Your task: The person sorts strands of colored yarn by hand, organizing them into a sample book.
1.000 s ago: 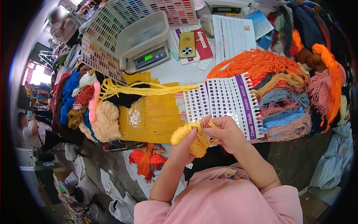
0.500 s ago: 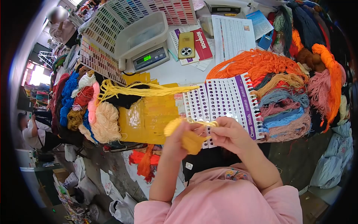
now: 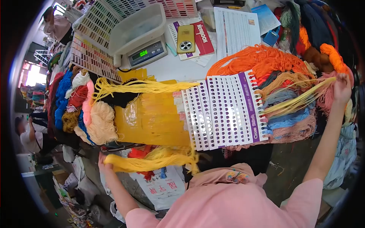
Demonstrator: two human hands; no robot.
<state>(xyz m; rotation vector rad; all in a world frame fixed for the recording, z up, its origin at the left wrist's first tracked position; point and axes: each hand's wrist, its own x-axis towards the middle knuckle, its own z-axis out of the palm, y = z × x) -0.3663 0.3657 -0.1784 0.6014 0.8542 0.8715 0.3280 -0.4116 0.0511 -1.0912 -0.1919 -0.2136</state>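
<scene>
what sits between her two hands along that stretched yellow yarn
The yellow yarn runs from the left hand to the right hand. Part of its span passes behind the punched card; nothing visible blocks either grip.

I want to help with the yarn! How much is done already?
Done: many card holes already hold yarn samples. In hand: the left hand grips a yellow yarn bundle, while the right hand draws out yellow strands. Left: heaps of unsorted yarn wait.
</scene>
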